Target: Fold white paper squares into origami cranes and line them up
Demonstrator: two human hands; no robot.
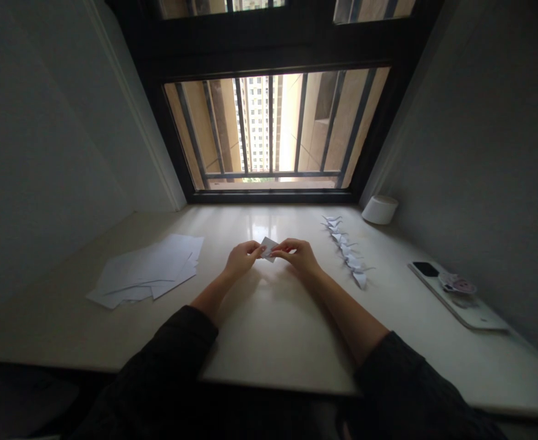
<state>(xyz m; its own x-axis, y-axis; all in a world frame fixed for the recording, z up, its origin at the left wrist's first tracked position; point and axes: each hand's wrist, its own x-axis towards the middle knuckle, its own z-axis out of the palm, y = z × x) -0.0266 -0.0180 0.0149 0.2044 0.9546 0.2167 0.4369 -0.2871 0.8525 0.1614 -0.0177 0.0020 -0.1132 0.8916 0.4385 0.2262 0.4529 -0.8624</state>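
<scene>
A small folded piece of white paper (268, 247), roughly diamond-shaped, is held up between my two hands above the middle of the sill. My left hand (242, 256) pinches its left side between thumb and fingers. From the right, my right hand (296, 254) grips the paper's other side in a similar pinch. Fingertips cover parts of the paper's edges, so its exact folds are hard to make out. To the right of my hands stands a slanting row of several white paper cranes (345, 247).
Loose white paper sheets (147, 267) lie overlapping at the left. On the right rests a phone (456, 296) with a round pinkish grip on its back. A white cylindrical object (379, 209) sits by the right wall. A dark-framed window (273, 197) closes off the far side of the pale sill (260, 342).
</scene>
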